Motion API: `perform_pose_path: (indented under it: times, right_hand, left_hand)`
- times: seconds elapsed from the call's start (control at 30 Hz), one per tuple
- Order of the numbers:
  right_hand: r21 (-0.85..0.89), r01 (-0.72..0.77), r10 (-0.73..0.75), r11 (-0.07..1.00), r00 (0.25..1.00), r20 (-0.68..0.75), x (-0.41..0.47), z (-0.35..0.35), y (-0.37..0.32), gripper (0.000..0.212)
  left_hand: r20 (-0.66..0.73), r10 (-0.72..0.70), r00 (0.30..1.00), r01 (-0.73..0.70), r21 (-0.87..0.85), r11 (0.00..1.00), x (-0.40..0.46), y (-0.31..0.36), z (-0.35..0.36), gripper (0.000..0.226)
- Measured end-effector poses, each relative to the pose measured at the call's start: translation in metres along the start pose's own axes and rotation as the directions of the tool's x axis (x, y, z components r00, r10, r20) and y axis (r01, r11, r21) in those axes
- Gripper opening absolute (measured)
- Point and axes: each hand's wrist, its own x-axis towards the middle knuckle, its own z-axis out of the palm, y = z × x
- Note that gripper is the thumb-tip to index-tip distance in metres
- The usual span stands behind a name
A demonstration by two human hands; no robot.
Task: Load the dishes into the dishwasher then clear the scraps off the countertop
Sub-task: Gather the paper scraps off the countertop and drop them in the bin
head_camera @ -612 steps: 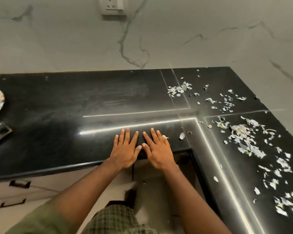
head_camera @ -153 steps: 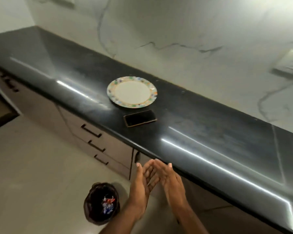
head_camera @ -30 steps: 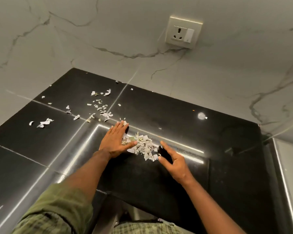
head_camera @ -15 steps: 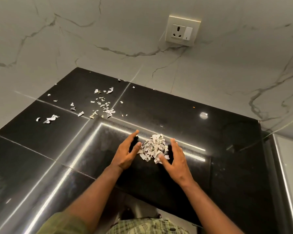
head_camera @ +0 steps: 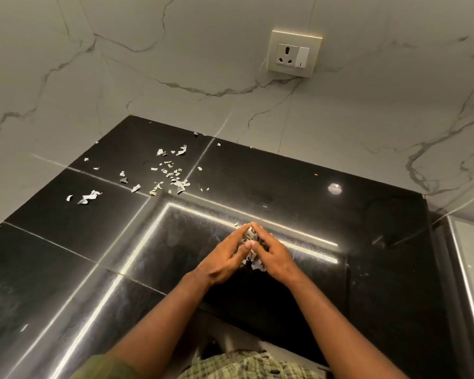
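Observation:
A heap of white paper scraps (head_camera: 255,264) lies on the black countertop (head_camera: 298,184), squeezed between my two hands. My left hand (head_camera: 225,259) presses it from the left with straight fingers. From the right, my right hand (head_camera: 277,258) does the same, and the fingertips of both meet above the heap like a tent. Most of the heap is hidden by the hands. More loose scraps (head_camera: 173,177) are scattered at the back left, near the wall corner, and a few scraps (head_camera: 86,197) lie further left.
A marble wall rises behind the counter, with a socket and switch plate (head_camera: 294,54) on it. The counter's front edge runs just below my forearms. A steel edge (head_camera: 465,283) borders the counter at the right.
My hands have come together from both sides of the heap. The scraps, spread wider a second ago, are now packed into a tight clump between my palms.

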Motion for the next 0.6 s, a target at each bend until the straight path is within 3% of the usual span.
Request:
perform_pose_path:
  times: [0.07,0.17,0.3,0.47,0.6]
  right_hand:
    - [0.190,-0.093,0.109,0.977,0.991,-0.076,-0.011,-0.024,-0.001,0.058]
    - [0.223,-0.246,0.262,0.943,0.964,-0.045,-0.022,-0.071,0.005,0.067]
    - [0.299,-0.434,0.427,0.850,0.900,0.090,-0.028,-0.090,0.004,0.081]
    - [0.203,-0.455,0.427,0.867,0.888,0.168,-0.017,-0.056,-0.013,0.094]
    - [0.026,-0.365,0.359,0.930,0.924,0.133,-0.002,-0.035,-0.028,0.078]
  left_hand:
    - [-0.052,-0.070,0.996,0.068,-0.052,0.996,-0.006,-0.007,-0.014,0.060]
    - [-0.194,-0.236,0.952,0.180,-0.267,0.947,0.002,-0.023,-0.035,0.034]
    - [0.000,-0.490,0.872,0.426,-0.492,0.759,0.016,-0.011,-0.051,0.045]
    - [0.163,-0.470,0.867,0.479,-0.526,0.702,0.025,0.019,-0.041,0.056]
    - [0.266,-0.423,0.866,0.496,-0.569,0.656,0.028,0.035,-0.021,0.053]
